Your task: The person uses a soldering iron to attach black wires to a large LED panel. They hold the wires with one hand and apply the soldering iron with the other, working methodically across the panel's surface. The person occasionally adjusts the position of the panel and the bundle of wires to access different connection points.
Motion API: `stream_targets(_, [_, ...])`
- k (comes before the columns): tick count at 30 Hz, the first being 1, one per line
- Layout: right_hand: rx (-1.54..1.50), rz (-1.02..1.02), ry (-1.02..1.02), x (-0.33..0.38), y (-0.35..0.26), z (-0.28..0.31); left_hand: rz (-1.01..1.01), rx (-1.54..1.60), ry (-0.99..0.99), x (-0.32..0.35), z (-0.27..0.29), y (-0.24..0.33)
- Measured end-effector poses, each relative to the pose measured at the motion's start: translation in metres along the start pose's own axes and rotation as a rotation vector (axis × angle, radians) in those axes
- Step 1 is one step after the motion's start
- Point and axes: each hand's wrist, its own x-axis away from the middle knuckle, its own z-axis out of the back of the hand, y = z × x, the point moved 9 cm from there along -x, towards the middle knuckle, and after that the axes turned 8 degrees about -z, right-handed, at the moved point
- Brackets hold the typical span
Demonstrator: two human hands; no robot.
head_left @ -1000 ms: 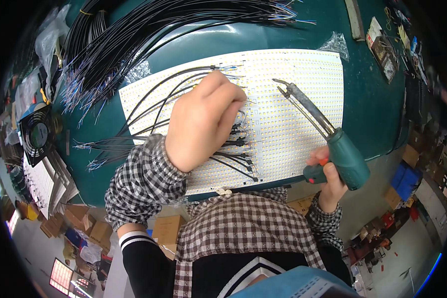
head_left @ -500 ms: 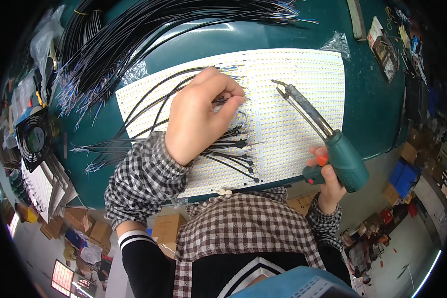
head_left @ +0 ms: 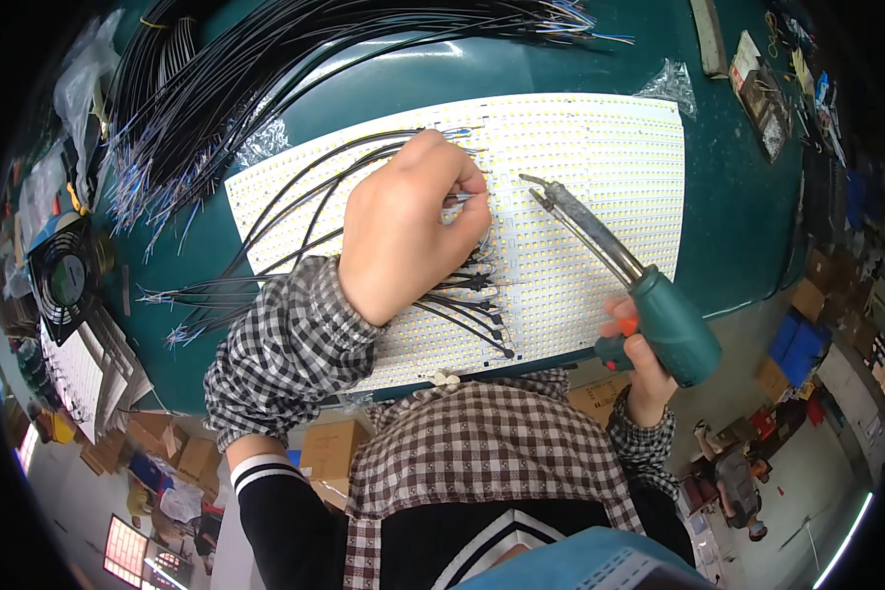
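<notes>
A white LED panel (head_left: 610, 236), covered in rows of small yellowish chips, lies on the green bench. Over its left half, my left hand (head_left: 408, 231) pinches a black cable near its stripped end, thumb against forefinger; the cable runs hidden beneath the hand. My right hand (head_left: 647, 385) grips the handle of a green soldering gun (head_left: 675, 323). The gun's bent tip points up-left, above the panel and just right of my left fingertips, apart from them. Several black cables (head_left: 310, 197) cross the panel's left side. Nearer me, a row of cable ends (head_left: 477, 307) sits along the panel's middle strip.
A big bundle of black cables (head_left: 295, 59) with bare coloured ends lies at the back left. At the left edge stand a small black fan (head_left: 64, 270) and papers (head_left: 84, 369). A tin-like box (head_left: 760, 103) is at the far right. Another person (head_left: 736, 482) appears low right.
The soldering gun has come left and slightly down, its tip closer to my left fingers. My left hand has shifted slightly right, still pinching. A person has come into view at lower right.
</notes>
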Motion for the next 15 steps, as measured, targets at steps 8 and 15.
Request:
stream_targets(8, [-0.103, -0.092, -0.006, 0.006, 0.019, 0.003, -0.016, -0.015, -0.023, 0.003, 0.000, 0.004])
stream_targets(15, [-0.063, -0.066, -0.028, 0.011, 0.020, 0.007, -0.042, -0.009, -0.025, -0.001, -0.005, 0.008])
